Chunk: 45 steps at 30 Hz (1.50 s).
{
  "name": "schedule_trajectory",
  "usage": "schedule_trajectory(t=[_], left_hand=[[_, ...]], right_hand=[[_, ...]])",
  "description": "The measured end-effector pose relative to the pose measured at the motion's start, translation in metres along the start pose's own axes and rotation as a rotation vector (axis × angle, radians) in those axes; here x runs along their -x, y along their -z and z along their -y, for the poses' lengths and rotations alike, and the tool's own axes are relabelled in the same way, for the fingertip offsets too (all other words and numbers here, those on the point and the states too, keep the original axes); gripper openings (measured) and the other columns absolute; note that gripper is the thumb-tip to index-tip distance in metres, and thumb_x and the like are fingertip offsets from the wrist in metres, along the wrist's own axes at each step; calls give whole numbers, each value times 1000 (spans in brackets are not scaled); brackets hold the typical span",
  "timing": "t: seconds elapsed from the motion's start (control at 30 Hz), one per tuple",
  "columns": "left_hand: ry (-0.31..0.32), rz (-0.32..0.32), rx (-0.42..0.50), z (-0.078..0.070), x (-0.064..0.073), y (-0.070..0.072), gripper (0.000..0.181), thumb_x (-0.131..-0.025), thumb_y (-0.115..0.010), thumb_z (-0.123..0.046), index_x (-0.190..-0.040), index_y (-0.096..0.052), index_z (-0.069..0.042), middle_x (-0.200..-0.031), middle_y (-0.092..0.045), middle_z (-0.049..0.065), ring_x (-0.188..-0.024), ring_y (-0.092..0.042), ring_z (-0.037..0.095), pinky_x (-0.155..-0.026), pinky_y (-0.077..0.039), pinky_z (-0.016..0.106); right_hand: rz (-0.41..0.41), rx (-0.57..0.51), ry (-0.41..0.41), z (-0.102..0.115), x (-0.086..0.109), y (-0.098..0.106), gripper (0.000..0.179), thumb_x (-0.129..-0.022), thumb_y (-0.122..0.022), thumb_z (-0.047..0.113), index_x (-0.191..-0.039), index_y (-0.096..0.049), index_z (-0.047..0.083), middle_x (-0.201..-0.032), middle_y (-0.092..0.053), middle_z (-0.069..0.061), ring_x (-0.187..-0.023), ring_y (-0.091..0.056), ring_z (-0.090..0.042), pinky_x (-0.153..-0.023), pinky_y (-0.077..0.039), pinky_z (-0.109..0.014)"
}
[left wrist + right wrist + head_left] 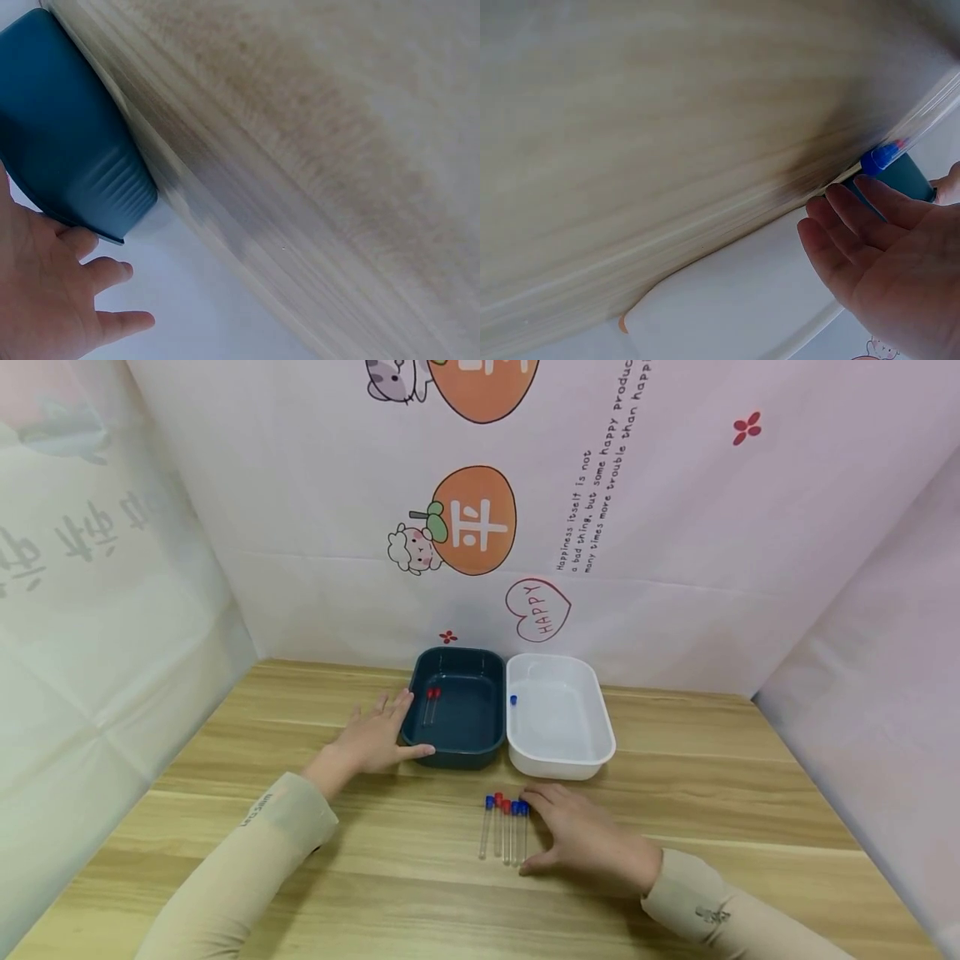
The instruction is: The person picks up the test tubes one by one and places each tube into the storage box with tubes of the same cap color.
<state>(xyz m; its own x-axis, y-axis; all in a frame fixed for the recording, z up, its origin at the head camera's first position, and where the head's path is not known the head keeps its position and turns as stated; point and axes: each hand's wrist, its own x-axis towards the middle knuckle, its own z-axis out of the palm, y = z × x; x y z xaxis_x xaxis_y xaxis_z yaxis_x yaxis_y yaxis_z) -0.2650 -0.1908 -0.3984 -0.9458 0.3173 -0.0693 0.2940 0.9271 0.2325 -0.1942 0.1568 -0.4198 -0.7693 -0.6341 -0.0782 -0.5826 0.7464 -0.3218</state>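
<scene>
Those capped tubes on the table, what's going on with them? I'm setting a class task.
A person's left hand touches the dark tray, where two red-capped tubes lie. Their right hand is beside five tubes, three blue-capped and two red-capped, lying close together on the table. A blue cap shows in the white tray; its tube is too faint to make out.

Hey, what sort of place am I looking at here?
Probably a staged tabletop workspace: a wood-grain table, printed sheets around it, and a dark teal tray beside a white tray, with capped tubes in front.
</scene>
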Motion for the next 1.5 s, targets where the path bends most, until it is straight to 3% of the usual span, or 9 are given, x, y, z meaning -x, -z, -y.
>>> schedule_trajectory(t=[0.57, 1.17, 1.5], left_hand=[[7, -2, -12, 0, 0, 0, 110, -92, -51, -77, -165, -10, -5, -171, -9, 13, -155, -8, 41, -116, -8, 72], [9, 2, -8, 0, -1, 0, 111, -92, -50, -78, -166, -7, -7, -171, -8, 11, -155, -8, 40, -116, -7, 73], [10, 2, 0, 0, -1, -1, 112, -91, -50, -79, -166, -7, -7, -171, -8, 11, -155, -8, 40, -116, -6, 72]], right_hand=[[4, -15, 5, 1, -1, 0, 100, -74, -88, 55, -146, -51, -4, -149, -49, -20, -139, -44, -37, -114, -36, -54], [-21, 7, 73, 1, 4, 12, 100, -72, -91, 49, -143, -50, -9, -146, -51, -24, -135, -47, -40, -112, -38, -55], [-104, -14, 126, 7, 14, 33, 95, -73, -93, 43, -142, -51, -7, -143, -53, -22, -132, -50, -40, -108, -42, -57]])
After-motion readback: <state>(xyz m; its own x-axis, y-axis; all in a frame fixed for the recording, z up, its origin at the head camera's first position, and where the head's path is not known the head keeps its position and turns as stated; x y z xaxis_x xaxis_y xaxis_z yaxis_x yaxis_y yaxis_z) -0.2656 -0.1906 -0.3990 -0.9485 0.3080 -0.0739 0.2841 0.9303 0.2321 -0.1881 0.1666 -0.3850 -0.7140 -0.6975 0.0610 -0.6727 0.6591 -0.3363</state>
